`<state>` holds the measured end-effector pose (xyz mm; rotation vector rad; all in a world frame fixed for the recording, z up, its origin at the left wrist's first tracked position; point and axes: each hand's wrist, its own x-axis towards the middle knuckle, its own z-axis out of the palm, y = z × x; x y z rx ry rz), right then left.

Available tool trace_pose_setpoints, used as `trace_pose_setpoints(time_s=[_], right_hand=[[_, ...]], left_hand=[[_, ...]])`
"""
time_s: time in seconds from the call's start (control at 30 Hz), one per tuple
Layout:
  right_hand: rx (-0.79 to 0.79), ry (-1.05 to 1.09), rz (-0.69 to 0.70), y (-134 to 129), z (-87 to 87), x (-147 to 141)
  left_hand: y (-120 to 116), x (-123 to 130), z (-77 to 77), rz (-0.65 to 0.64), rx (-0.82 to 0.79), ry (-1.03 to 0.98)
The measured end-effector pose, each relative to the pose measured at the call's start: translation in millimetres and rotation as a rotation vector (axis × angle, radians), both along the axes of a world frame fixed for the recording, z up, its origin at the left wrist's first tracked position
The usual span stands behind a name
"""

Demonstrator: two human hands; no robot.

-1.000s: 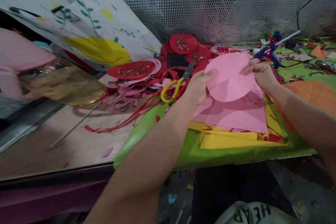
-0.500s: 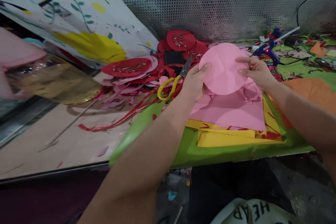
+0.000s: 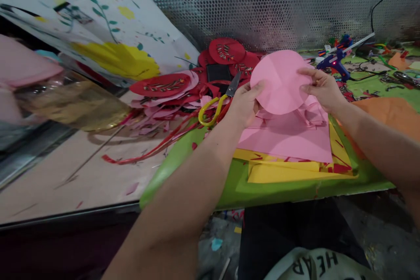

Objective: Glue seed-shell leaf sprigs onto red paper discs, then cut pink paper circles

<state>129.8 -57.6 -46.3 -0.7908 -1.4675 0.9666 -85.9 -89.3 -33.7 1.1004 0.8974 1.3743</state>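
Observation:
A round pink paper disc with faint creases is held up between both hands. My left hand pinches its left edge, thumb on the front. At its right edge, my right hand grips with thumb and fingers, a ring on one finger. Beneath the disc lie pink paper sheets on top of yellow sheets. Yellow-handled scissors rest just left of my left hand, blades pointing up and right.
Red discs with leafy decoration are piled behind, above pink scraps. A blue glue gun stands at the back right, near an orange sheet. A floral bag leans at the back left.
The pink disc has risen slightly, with both hands still on it. The whole view has shifted a little, moving the things at the left rightward.

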Motion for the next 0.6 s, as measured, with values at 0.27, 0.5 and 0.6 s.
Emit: trace_pose_setpoints(time_s=[0.27, 0.5, 0.6], right_hand=[[0.015, 0.023, -0.228, 22.5, -5.7, 19.3], [0.037, 0.053, -0.359, 38.7, -12.2, 35.0], [0.001, 0.08, -0.357, 37.7, -13.9, 34.1]], left_hand=[[-0.9, -5.3, 10.7, 0.125, -0.066, 0.045], [8.9, -12.6, 9.7, 0.439, -0.035, 0.217], [13.4, -17.3, 4.0, 0.465, 0.124, 0.596]])
